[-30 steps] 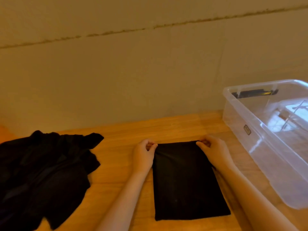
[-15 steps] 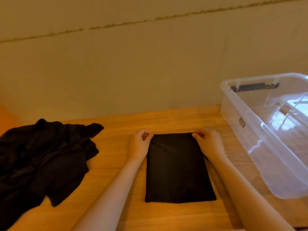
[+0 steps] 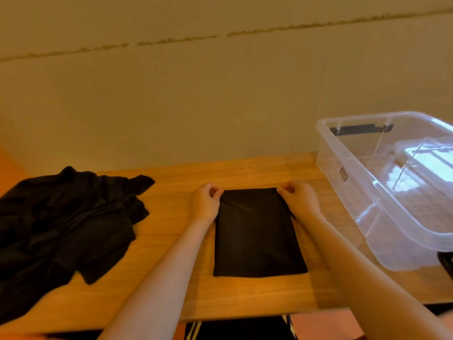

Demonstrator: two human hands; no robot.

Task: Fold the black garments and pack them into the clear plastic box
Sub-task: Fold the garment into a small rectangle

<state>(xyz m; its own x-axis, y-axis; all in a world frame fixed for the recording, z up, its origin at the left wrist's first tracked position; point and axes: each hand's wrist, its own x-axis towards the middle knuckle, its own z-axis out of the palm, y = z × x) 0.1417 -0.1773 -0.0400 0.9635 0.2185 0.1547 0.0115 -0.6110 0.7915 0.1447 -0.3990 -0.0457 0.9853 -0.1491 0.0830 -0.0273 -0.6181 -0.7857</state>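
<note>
Pinching the two far corners of the folded black garment (image 3: 257, 236), the left hand (image 3: 204, 204) and right hand (image 3: 300, 200) each hold cloth between thumb and curled fingers. It lies flat on the wooden table (image 3: 176, 290), a neat rectangle, so folding looks nearly finished. Next comes probably one more fold toward the person, or a lift rightward into the clear plastic box (image 3: 367, 182) nearby. Left, well apart, an unfolded black pile (image 3: 63, 224) waits.
</note>
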